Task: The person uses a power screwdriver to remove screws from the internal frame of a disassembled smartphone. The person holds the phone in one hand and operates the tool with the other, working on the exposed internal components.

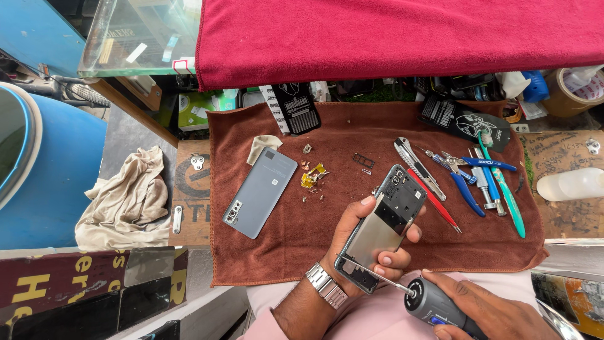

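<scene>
My left hand (365, 242) sits in the lower middle of the frame, fingers curled around an opened phone (381, 228) with its back removed; the thumb presses along the left edge and the fingertips wrap the right edge, so the grip is closed firmly on it. The phone lies tilted, its camera end pointing toward the upper right. My right hand (487, 308), at the lower right, is wrapped tight around a grey electric screwdriver (434, 305), whose thin bit (371, 272) reaches left and touches the lower end of the phone's inner frame. A metal wristwatch (326, 284) shows on my left wrist.

Everything rests over a brown cloth (264, 252) spread across the bench. Left of centre on it lies the grey back cover (260, 192), camera cutout toward the lower left. Just to its right I see small gold scraps and tiny parts (313, 176). To the right of the phone there is a row of tools: a red-handled tool (434, 200), blue-handled pliers (464, 189) and a green toothbrush (509, 195). A red cloth (390, 31) covers the top of the frame, and a beige rag (129, 195) lies at the left.
</scene>
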